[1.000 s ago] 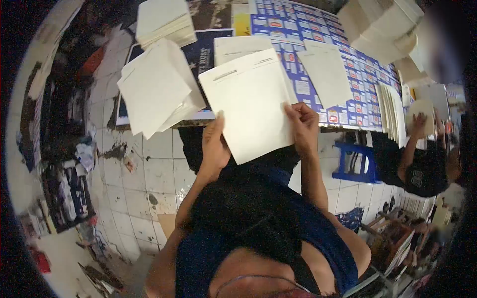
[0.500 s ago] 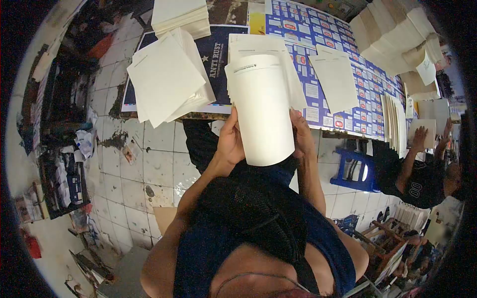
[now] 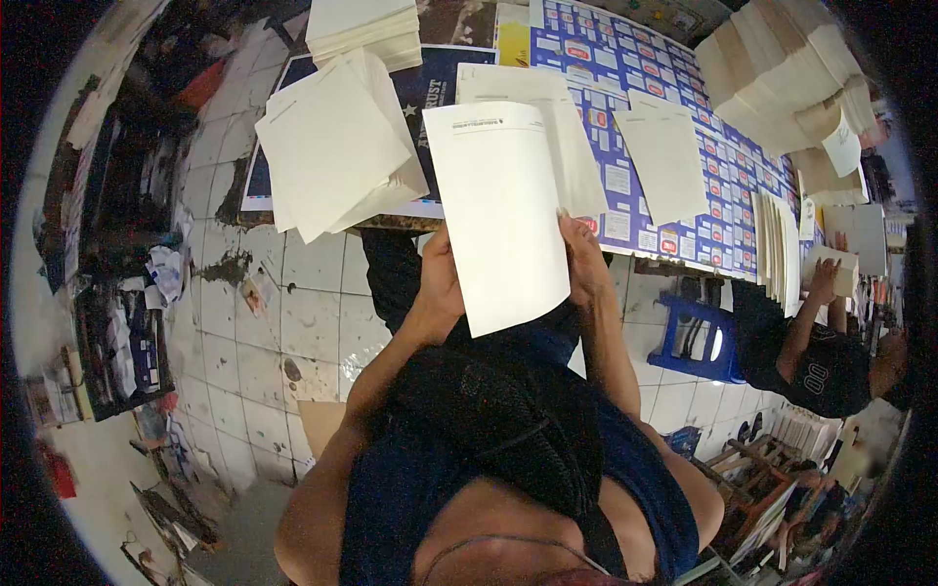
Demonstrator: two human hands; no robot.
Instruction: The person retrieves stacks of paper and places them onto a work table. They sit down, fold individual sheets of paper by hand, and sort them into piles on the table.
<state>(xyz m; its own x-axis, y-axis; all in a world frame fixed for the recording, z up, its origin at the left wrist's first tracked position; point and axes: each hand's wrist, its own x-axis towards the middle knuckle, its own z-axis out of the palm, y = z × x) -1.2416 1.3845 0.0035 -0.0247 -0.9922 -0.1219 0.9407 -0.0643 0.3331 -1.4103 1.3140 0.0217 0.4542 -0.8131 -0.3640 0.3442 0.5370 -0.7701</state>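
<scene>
A white printed sheet (image 3: 500, 215), or a thin set of sheets, is held up in front of me with its right side slightly curved. My left hand (image 3: 440, 286) grips its left edge, the fingers partly hidden behind the paper. On the opposite edge my right hand (image 3: 586, 262) has its fingers closed, with the thumb pointing up. Just behind the held paper, more white sheets (image 3: 576, 146) lie on the table. A fanned stack of sheets (image 3: 337, 142) rests to the left, and another thin stack (image 3: 662, 161) lies to the right.
A thick paper stack (image 3: 363, 29) stands at the table's back left. Blue printed sheets (image 3: 723, 200) cover the table's right part, where upright paper bundles (image 3: 772, 244) stand. A blue stool (image 3: 696, 340) is below. At the right, a co-worker in black (image 3: 826, 366) handles paper.
The held paper went from spread flat to strongly curved, and is now flatter again and tilted. My hands have come closer together than at first. The whole view has shifted slightly.
</scene>
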